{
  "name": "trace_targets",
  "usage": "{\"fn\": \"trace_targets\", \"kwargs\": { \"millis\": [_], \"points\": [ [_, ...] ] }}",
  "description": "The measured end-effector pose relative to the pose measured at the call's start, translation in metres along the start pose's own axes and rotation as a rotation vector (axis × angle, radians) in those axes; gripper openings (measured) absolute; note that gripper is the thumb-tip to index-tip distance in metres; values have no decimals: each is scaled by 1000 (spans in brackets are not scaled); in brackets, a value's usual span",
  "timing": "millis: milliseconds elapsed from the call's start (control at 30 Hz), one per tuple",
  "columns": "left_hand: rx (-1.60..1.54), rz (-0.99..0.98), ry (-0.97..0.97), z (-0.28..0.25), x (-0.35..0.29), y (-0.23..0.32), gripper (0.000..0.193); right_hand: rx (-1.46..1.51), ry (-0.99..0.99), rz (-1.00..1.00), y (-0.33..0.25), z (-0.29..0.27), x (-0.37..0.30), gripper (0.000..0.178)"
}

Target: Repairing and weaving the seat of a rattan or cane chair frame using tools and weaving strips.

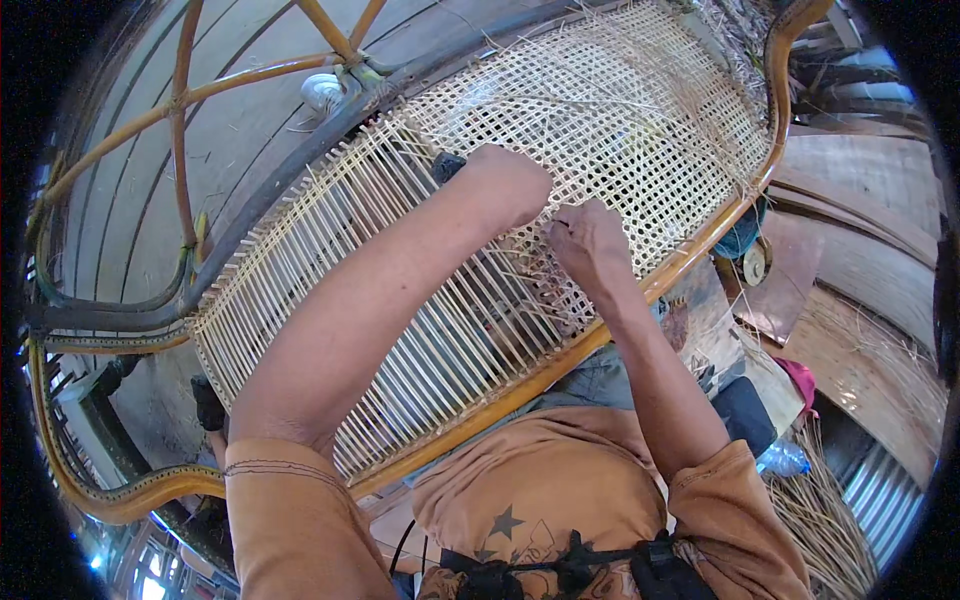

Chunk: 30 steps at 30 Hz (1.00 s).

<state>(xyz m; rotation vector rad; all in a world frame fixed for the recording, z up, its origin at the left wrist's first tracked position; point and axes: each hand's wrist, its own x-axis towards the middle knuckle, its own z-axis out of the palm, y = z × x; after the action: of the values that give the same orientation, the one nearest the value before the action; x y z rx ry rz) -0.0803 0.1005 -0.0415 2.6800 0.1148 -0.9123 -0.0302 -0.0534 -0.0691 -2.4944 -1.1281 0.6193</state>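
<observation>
A long rattan seat panel (330,265) stretches before me, its pale cane strands fixed to a curved rattan frame (705,240). On the left the strands run one way only; to the right lies an open lattice of woven cane (600,90). My left hand (508,186), closed with its fingers turned under, rests at the border between the two. Close beside it, slightly nearer me, my right hand (592,245) is closed in a pinch over the weave. What the fingers of either hand hold is hidden. A dark lump (447,167) shows just beyond my left wrist.
Rattan poles (180,110) of the frame rise at the far left above a plank floor (120,200). Loose cane strips trail over the far right of the weave. Wooden boards (860,350), a bundle of cane (825,500) and a plastic bottle (785,459) lie on the right.
</observation>
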Motion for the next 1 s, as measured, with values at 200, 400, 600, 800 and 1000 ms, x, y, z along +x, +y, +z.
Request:
{"fn": "trace_targets", "kwargs": {
  "millis": [200,400,600,800,1000],
  "points": [
    [15,-41,43,-8,-4,8,16,98,11,18,6,-1,-5,23],
    [163,-33,98,-10,1,19,17,170,169,-170,3,-17,-9,11],
    [-172,-74,11,-1,1,-10,22,662,54,-55,-11,-34,3,13],
    [-134,-81,-66,-11,3,-1,24,338,-51,28,4,-19,-4,16],
    [-103,-56,19,-13,6,2,21,17,-139,221,-11,-17,10,27]
  ]
}}
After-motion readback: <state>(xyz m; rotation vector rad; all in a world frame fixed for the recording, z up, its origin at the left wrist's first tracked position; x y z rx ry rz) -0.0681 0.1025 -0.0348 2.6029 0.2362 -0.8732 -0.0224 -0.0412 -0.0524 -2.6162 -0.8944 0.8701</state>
